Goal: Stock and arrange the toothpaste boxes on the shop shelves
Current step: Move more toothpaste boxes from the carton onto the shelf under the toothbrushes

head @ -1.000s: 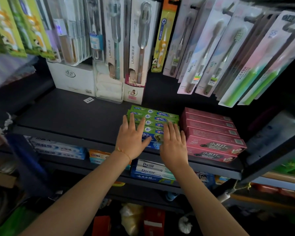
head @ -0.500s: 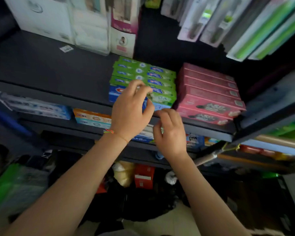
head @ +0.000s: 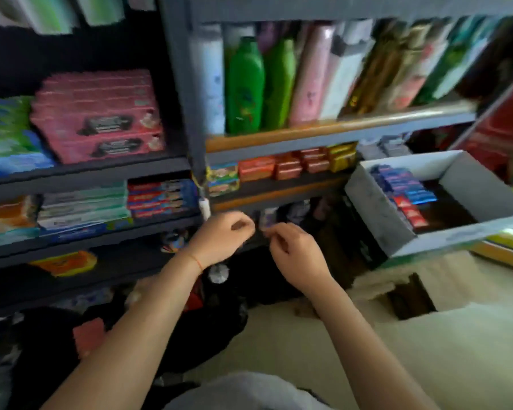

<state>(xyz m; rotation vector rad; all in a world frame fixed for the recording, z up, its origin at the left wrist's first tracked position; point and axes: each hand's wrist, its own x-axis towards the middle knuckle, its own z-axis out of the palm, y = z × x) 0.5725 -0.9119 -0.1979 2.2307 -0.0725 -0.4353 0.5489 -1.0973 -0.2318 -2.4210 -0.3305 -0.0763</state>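
Note:
The frame is blurred by motion. A stack of pink toothpaste boxes [head: 98,116] lies on the left shelf [head: 86,171], with green and blue toothpaste boxes [head: 6,137] to its left at the frame edge. At the right, an open white carton [head: 376,211] holds several blue and red toothpaste boxes [head: 403,190]. My left hand [head: 222,236] and my right hand [head: 293,251] hover side by side in mid-air below the shelves, fingers loosely curled, holding nothing. Both hands are away from the boxes and the carton.
Shampoo bottles [head: 246,84] stand on the upper right shelf. Red and gold soap boxes [head: 290,164] sit below them. More toothpaste boxes [head: 160,196] fill the lower left shelf. A dark upright post [head: 187,99] divides the shelving. Pale floor [head: 367,350] lies at the lower right.
Both hands left the green toothpaste stack and dropped lower. The view swung to the right, bringing the shampoo shelf and the open carton into sight.

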